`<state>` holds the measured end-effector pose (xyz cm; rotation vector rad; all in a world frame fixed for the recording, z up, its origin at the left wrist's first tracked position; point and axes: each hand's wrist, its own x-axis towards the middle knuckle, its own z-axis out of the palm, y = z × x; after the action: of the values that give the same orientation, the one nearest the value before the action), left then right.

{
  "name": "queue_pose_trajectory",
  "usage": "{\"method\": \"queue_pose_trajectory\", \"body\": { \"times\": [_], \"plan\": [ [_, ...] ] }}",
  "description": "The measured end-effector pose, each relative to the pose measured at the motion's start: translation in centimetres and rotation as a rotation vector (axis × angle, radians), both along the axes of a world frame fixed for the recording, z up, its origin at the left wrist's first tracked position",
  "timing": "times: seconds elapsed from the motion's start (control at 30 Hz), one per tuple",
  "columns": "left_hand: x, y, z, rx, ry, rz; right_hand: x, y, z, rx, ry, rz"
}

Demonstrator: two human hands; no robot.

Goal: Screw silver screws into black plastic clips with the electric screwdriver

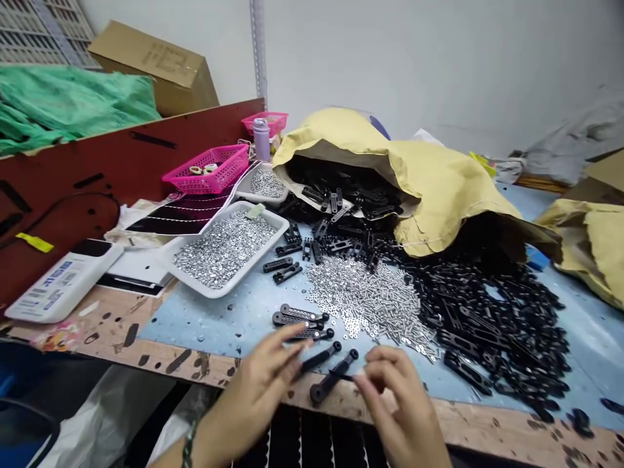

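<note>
My left hand (263, 385) is over the table's front edge, its slightly blurred fingers stretched out and a little apart. Its thumb is at the lower end of a black plastic arm (322, 357) with a round eye; whether it grips the arm is unclear. My right hand (397, 400) has thumb and finger pinched on a thin black piece (342, 376), which crosses a second black arm (335, 377) lying at the edge. Behind my left fingers, several assembled black arms (303, 314) lie side by side. Loose silver screws (390, 299) and small nuts (326, 279) are heaped beyond.
Black parts (487, 325) cover the right side, spilling from yellow sacks (439, 195). On the left stand a white tray of small metal pieces (224, 250), a pink basket (212, 172), a purple bottle (262, 140) and a white scale (63, 283). A reddish-brown board (117, 156) borders the table.
</note>
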<state>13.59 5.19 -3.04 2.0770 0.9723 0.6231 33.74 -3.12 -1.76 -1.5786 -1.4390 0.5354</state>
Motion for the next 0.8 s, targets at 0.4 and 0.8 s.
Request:
{"method": "queue_pose_trajectory", "body": {
  "times": [0.4,0.8],
  "plan": [
    [-2.9,2.2,-2.5,0.484,0.182,-0.057,-1.2,6.6,-2.6,-0.327,0.462,-0.028],
    [-3.8,0.6,-2.9,0.455,0.281,-0.176,-2.6,7.4,-2.9,-0.359,0.228,0.002]
  ]
}}
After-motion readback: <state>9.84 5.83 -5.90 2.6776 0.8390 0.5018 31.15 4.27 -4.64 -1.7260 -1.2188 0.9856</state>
